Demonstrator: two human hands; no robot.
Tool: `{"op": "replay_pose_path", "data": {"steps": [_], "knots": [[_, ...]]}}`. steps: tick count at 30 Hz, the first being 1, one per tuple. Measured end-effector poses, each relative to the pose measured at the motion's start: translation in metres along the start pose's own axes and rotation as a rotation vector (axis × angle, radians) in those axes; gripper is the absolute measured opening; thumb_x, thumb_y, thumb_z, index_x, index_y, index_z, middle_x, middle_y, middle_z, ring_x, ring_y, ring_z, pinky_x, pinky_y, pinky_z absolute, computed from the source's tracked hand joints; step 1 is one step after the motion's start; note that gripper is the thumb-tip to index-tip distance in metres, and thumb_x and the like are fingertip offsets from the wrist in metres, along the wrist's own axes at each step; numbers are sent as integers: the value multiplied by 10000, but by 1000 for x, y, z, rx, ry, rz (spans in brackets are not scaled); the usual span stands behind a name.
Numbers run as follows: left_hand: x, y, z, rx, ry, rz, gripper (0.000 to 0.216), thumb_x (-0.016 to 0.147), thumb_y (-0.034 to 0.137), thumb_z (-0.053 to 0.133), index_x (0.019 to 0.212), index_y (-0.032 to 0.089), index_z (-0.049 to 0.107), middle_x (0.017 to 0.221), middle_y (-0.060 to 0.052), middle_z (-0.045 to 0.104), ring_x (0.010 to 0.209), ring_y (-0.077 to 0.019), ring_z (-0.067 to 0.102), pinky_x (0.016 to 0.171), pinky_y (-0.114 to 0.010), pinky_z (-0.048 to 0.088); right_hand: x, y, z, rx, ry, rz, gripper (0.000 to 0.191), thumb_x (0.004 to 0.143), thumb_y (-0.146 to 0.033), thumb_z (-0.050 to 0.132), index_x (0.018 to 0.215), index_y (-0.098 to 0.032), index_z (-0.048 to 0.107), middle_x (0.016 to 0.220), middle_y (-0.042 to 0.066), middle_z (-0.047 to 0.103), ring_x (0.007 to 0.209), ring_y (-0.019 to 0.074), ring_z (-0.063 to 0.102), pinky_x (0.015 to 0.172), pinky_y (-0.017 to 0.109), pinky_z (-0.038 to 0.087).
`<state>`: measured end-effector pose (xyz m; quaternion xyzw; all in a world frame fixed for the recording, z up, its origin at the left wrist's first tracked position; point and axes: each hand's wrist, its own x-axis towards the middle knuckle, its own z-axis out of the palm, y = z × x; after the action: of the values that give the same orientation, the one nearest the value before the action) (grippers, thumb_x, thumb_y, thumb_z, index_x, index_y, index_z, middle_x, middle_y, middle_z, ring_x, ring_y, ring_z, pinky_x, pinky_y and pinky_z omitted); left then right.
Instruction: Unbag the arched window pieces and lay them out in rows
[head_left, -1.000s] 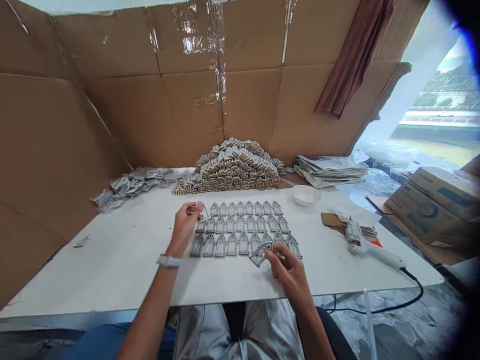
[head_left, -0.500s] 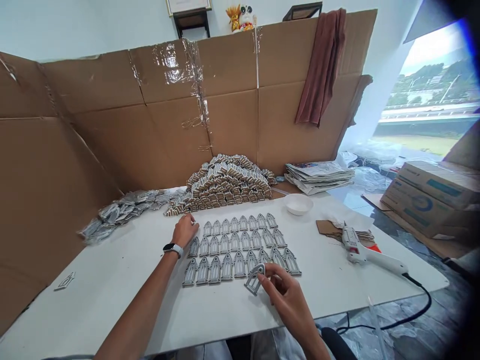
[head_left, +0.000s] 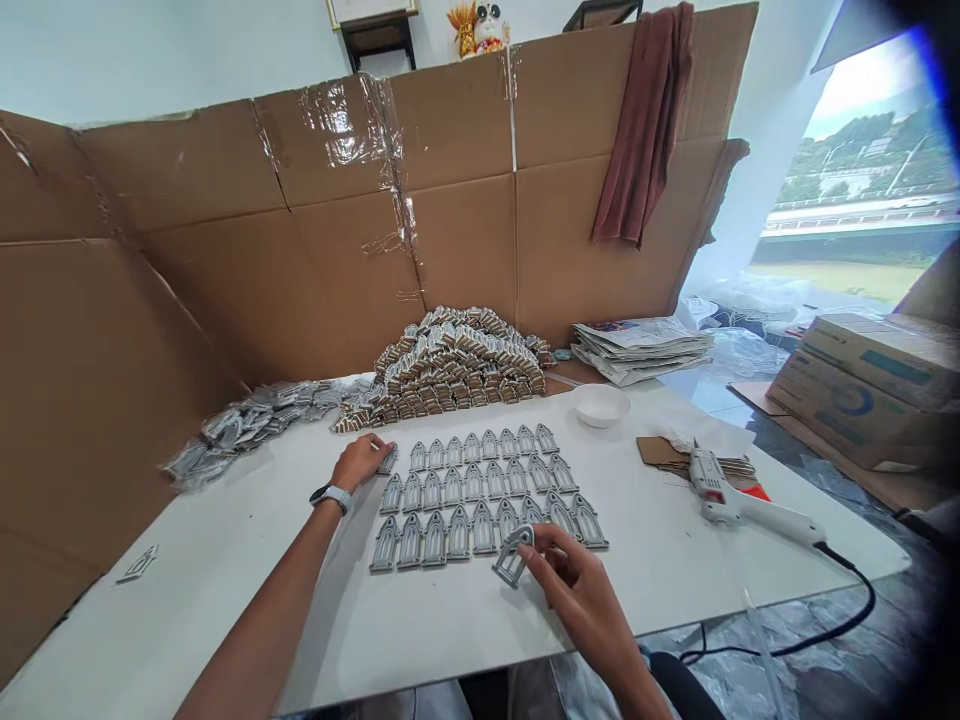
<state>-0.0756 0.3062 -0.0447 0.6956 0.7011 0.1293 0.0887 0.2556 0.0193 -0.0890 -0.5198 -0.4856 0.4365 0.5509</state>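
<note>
My left hand (head_left: 360, 460) is at the left end of the back row, its fingertips closed on a small grey arched window-shaped piece (head_left: 388, 459) at the tabletop. Whether it still grips that piece firmly is hard to see. In front of the rows, my right hand (head_left: 574, 580) pinches another grey arched piece (head_left: 513, 560), tilted and raised over the table. Between the hands lie three rows of matching arched pieces (head_left: 457, 532), set side by side with their points facing away from me.
Behind the rows rises a big stacked heap of pieces (head_left: 465, 365), with bagged pieces (head_left: 255, 420) to its left. A white bowl (head_left: 601, 406), a paper stack (head_left: 641, 350), cardboard scraps (head_left: 660, 452) and a corded white glue gun (head_left: 750, 505) are at right. One loose piece (head_left: 138, 565) lies far left.
My left hand has shifted slightly left and down, and the arched piece at its fingertips now shows at the back row's left end. My right hand keeps its piece nearly still.
</note>
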Motion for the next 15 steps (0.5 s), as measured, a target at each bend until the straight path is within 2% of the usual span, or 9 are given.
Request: {"op": "replay_pose_path", "data": {"steps": [8,15], "knots": [[-5,14,9,-35,-19,-3,421,958,619,563,1016,245,749,1047,-123,818,1020,-339,752,754,-330,477,2,8,2,-16,32,-21,495,951,-695,691,1107,-227,736,868,17,607,667,158,462,578,272,387],[-21,26,-6,-41,-31,3,381,964,581,579,979,240,749,1003,-115,817,988,-345,750,744,-338,473,2,8,2,-43,25,-41,485,965,-692,674,1087,-227,729,862,13,609,680,161,459,597,276,374]]}}
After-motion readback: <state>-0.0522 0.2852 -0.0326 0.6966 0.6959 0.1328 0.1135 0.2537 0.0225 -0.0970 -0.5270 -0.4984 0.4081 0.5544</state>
